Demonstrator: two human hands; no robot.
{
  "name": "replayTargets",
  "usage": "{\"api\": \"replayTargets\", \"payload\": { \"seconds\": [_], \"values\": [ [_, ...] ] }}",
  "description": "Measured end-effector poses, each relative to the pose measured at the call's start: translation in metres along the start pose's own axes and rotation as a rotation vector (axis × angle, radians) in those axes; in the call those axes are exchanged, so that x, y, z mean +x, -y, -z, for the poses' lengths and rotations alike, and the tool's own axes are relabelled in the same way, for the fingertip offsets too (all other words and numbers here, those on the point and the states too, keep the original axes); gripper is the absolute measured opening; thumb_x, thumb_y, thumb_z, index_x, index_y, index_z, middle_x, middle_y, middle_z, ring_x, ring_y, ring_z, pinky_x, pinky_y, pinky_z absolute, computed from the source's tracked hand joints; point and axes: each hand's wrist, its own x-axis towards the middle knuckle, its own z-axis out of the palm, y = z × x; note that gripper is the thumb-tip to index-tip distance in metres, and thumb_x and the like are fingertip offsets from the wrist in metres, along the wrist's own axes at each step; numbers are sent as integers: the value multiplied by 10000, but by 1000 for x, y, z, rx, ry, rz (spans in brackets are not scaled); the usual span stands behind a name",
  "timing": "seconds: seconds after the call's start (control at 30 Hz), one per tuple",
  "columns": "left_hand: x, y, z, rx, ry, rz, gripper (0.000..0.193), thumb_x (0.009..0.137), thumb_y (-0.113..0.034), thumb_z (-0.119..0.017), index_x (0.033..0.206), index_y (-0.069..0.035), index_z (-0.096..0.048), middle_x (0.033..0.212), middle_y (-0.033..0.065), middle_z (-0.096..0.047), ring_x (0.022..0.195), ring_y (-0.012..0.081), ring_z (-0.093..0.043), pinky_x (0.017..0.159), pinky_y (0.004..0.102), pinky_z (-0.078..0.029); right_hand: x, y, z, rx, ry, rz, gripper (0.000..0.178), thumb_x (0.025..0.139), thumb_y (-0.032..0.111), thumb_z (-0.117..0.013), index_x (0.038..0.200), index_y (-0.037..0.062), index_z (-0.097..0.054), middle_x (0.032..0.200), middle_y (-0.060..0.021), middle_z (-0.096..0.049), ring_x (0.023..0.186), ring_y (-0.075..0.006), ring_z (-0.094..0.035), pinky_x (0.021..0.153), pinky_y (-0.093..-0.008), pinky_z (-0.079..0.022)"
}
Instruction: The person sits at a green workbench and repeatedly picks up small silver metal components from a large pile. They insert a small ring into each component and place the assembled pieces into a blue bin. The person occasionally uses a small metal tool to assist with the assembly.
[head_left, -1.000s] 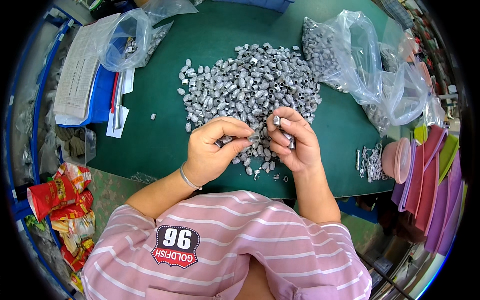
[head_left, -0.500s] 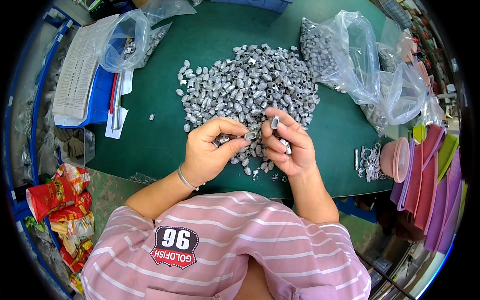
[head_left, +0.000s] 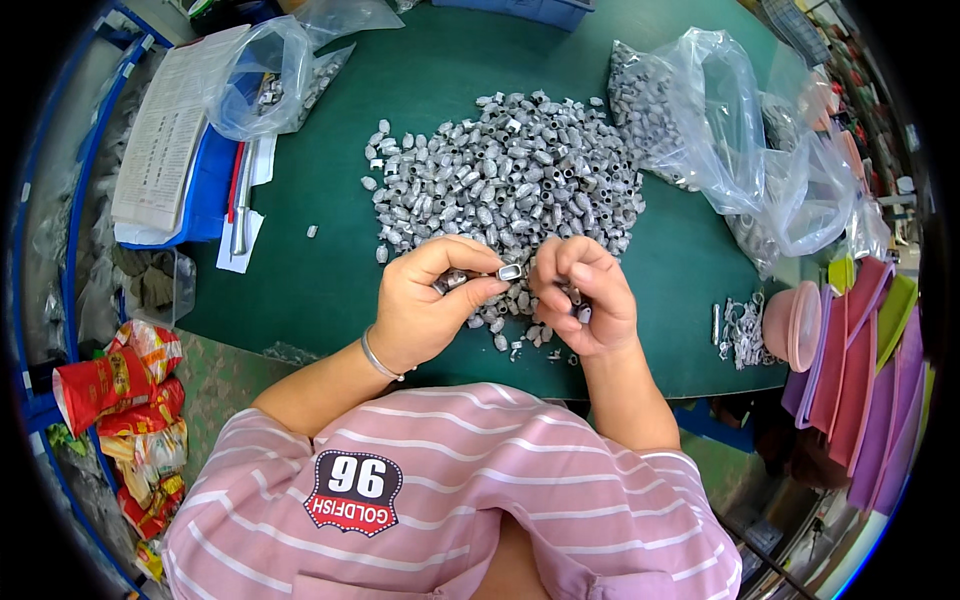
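Note:
My left hand pinches a small hollow metal piece between thumb and forefinger, its oblong opening facing up. More grey metal pieces sit under the curled fingers of that hand. Close beside it, my right hand is closed, with small shiny metal pieces held in its bent fingers; how many is hidden. Both hands hover over the near edge of a broad heap of small grey metal pieces, many barrel-shaped with open ends, on the green tabletop.
Clear plastic bags of similar pieces lie at the right. A pile of small light metal bits lies near a pink tub. At left are a printed sheet, a blue tray and another bag. A blue bin stands at the back.
The piece pinched upright at my right fingertips no longer shows there; those fingers have curled inward. My left hand keeps its pinch on its piece. The whole view has shifted slightly.

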Motion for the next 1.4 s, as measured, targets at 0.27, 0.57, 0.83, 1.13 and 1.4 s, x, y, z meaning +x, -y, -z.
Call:
{"api": "replayTargets", "payload": {
  "seconds": [0.27, 0.57, 0.83, 1.13, 1.4],
  "values": [
    [0, -3, -1, 63, -14, -106, 174, 706, 55, -695, 858, -10, -642, 875, 100, -655, 805, 188, -634, 719, 274, -502, 1, -8, -20, -1295, 37, 530, 185, 724, -8, -693, 906, -4, -661, 757, -70, -614, 639, -136, -548, 577, -234, -429],
    [-4, -7, 7, 7, 34, 8, 151, 765, 3, -674, 906, -12, -622, 889, 94, -642, 761, 154, -609, 661, 245, -482, 3, -5, -29, -1243, 15, 326, 156, 753, 9, -674, 908, -4, -660, 769, -59, -622, 672, -124, -554, 583, -231, -432],
    [-18, 6, 25, -1162, -354, 675, 109, 895, -142, -496, 939, -57, -548, 911, 63, -597, 849, 159, -584, 775, 317, -506, 50, -58, -64, -1348, 75, 738, 63, 850, 57, -610, 867, -3, -604, 677, -70, -562, 518, -123, -512, 448, -237, -401],
    [-47, 12, 75, -1387, -504, 447, 190, 902, -201, -477, 1014, -66, -551, 978, 43, -582, 885, 143, -572, 718, 278, -484, 99, -124, -81, -1700, 563, 895, 90, 783, 86, -603, 861, 41, -603, 841, -94, -589, 778, -258, -547, 730, -378, -385],
    [-99, 8, 119, -712, -835, 223, 121, 864, -70, -598, 978, -43, -569, 802, 25, -572, 603, 60, -485, 443, 173, -331, 179, -182, -98, -1851, 761, 930, 92, 680, 45, -614, 769, 69, -610, 788, -42, -582, 793, -241, -539, 736, -371, -382]
  ]
}}
